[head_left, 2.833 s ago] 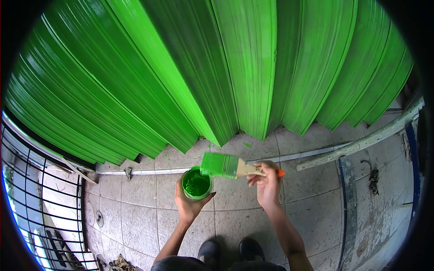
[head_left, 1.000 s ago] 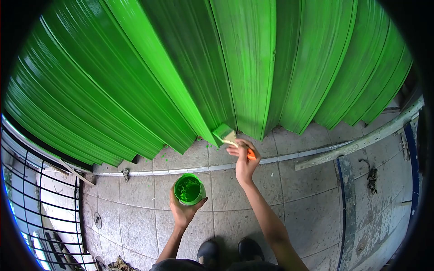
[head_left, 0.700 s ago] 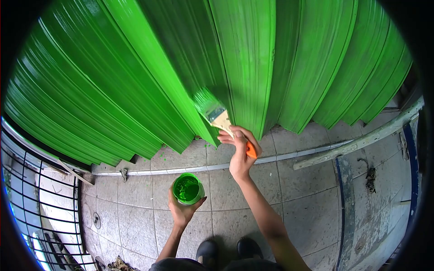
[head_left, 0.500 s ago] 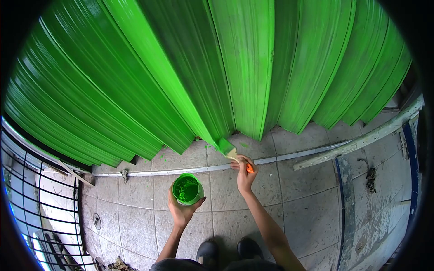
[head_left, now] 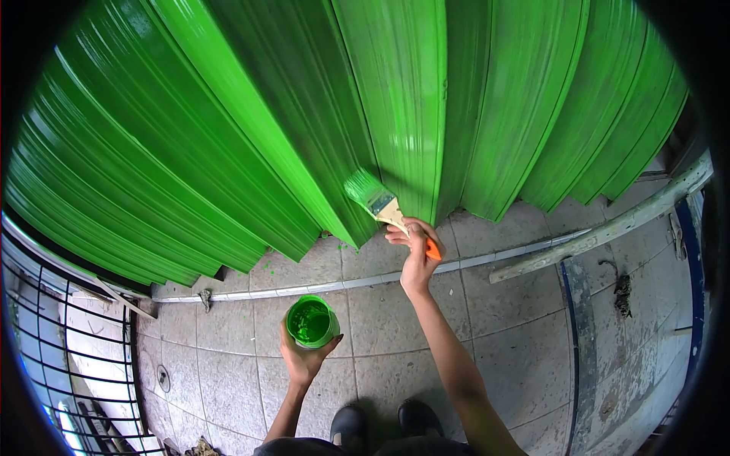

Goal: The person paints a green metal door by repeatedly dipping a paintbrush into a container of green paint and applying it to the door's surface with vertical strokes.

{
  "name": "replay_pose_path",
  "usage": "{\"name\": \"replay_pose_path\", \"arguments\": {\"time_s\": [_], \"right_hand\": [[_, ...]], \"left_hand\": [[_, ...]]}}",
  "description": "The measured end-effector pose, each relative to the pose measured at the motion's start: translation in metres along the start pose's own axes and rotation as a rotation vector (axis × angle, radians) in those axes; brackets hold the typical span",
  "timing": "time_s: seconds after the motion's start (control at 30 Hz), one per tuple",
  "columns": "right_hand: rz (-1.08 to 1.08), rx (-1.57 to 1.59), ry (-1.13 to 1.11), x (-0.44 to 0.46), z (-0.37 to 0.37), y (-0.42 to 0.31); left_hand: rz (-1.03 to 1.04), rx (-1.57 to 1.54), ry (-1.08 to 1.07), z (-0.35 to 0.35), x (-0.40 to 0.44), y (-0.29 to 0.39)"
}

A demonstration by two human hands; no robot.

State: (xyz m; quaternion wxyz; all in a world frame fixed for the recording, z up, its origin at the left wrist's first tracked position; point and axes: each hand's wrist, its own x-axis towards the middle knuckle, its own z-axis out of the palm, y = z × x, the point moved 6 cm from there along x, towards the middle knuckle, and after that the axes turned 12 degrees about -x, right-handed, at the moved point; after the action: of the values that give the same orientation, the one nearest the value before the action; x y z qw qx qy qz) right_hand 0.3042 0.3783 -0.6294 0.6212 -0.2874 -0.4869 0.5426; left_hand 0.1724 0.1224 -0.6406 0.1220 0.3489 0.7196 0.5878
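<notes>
My right hand [head_left: 417,251] grips a paintbrush [head_left: 389,210] by its wooden handle, which ends in orange. Green paint coats the bristles, which are at the lower part of a folded green metal shutter [head_left: 304,137]; I cannot tell whether they press on it. Fingers of my left hand [head_left: 304,356] wrap round a can of green paint [head_left: 313,322], held upright above the floor tiles. Paint covers the can's rim and inner wall. The shutter is glossy bright green on the left and more streaked and darker in some folds.
Below the shutter runs a tiled step edge [head_left: 365,281]. A pale pole [head_left: 608,222] slants over the floor at the right, and a black metal grille [head_left: 72,334] stands at the left. My dark shoes [head_left: 420,418] are on the tiles. Small green drips spot the floor by the shutter.
My right hand has raised the brush from the shutter's bottom corner to higher on the panel, its bristles now further up and left. The left hand and paint can stay almost in place.
</notes>
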Motion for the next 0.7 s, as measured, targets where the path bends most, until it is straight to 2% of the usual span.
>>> {"name": "replay_pose_path", "arguments": {"time_s": [0.2,0.33,0.53,0.7], "right_hand": [[0.250,-0.084,0.084,-0.040,-0.056,0.104],[0.279,-0.121,0.062,-0.025,-0.040,0.096],[0.031,0.058,0.035,0.014,-0.006,-0.006],[0.078,0.025,0.020,0.003,-0.021,0.035]], "left_hand": [[0.001,0.017,-0.011,-0.001,0.002,-0.001],[-0.025,0.062,-0.009,-0.002,-0.001,-0.003],[-0.029,0.050,-0.006,-0.003,0.000,-0.003],[-0.025,0.046,-0.008,-0.002,0.001,-0.005]]}}
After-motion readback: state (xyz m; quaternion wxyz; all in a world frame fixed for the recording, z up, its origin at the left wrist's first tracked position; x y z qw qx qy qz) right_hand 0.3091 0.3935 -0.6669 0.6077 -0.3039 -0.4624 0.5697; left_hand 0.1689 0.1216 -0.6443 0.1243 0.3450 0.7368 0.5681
